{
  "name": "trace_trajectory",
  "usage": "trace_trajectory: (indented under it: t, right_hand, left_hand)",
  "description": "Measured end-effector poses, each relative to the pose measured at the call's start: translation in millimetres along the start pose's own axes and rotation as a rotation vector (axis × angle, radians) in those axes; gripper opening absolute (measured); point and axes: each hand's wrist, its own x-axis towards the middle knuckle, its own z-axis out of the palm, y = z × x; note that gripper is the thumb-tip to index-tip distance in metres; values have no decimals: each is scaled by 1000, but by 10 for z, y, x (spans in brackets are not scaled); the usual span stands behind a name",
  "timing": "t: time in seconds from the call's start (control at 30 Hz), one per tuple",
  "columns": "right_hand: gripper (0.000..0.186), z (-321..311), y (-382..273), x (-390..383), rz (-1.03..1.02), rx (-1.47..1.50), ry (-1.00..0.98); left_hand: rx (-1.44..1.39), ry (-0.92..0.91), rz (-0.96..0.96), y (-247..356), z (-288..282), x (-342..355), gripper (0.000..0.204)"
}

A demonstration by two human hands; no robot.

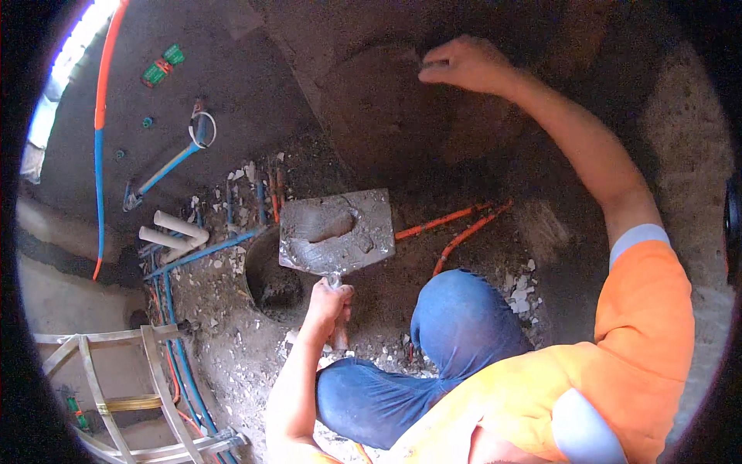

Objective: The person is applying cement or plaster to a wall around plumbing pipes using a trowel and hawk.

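My left hand [328,301] is closed around the handle of a plasterer's hawk [371,209], below its near edge. On the hawk's flat, roughly rectangular board lies a smeared heap of wet grey mortar [321,220]. My right arm reaches far out to the upper right, where my right hand [471,66] is at the dark, plastered wall [417,116]. Its fingers are curled together around something dark and thin, too dim to make out. Partly hidden under the hawk's left side stands a dark round bucket [270,286] with grey material inside.
Rubble and white chips litter the floor around my bent knees [471,317]. Orange conduits [456,220] and blue pipes [209,251] run along it, beside white pipe ends [182,232]. A wooden ladder [104,394] occupies the lower left. An orange-and-blue pipe [99,139] hangs at the far left.
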Motion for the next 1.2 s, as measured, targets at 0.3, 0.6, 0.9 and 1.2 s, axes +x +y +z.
trace_trajectory:
  t: [0.3, 0.6, 0.9, 1.2]
  right_hand:
    - [40, -192, -87, -333, -410, 470, 721]
    - [23, 1552, -51, -673, -45, -19, 371]
    - [36, 1426, -156, -82, 103, 283, -179]
    - [45, 799, -462, -183, 39, 361, 113]
  left_hand:
    - [-27, 42, -40, 29, 5, -4, 18]
    - [-87, 23, -31, -48, -6, 30, 18]
    - [-145, 34, -30, -48, 4, -18, 15]
    - [-103, 58, -16, -9, -6, 16, 16]
